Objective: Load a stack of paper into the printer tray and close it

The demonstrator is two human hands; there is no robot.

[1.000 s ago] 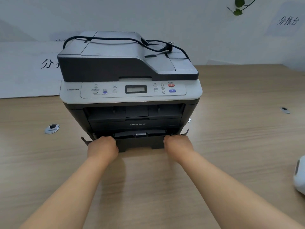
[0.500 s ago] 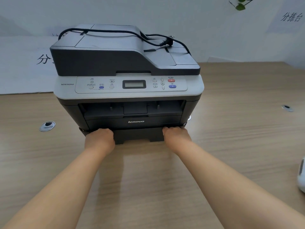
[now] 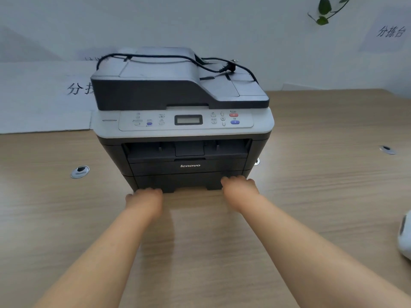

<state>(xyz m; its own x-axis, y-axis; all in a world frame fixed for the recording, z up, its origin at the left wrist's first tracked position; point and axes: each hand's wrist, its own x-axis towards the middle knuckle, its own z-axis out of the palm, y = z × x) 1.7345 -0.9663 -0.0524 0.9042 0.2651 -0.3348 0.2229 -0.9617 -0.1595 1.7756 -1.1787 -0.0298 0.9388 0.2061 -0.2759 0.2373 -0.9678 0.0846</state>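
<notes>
A grey and black Lenovo printer (image 3: 182, 130) stands on the wooden table (image 3: 322, 196). Its paper tray (image 3: 184, 181) sits flush in the bottom of the printer's front. No paper shows; the inside of the tray is hidden. My left hand (image 3: 144, 200) is at the tray's lower left corner, right at its front face, holding nothing. My right hand (image 3: 239, 188) touches the tray's front near the right corner with its fingertips. Both hands are seen from behind, with the fingers pointing at the printer.
A black power cable (image 3: 206, 63) lies coiled on top of the printer. A white device (image 3: 403, 236) sits at the table's right edge. Round cable grommets (image 3: 80, 171) are set in the tabletop left and right of the printer. White signs lean on the back wall.
The tray stuck out of the printer a second ago. Both hands pushed it in, and it now lies flush. The left hand has drawn slightly back toward me.
</notes>
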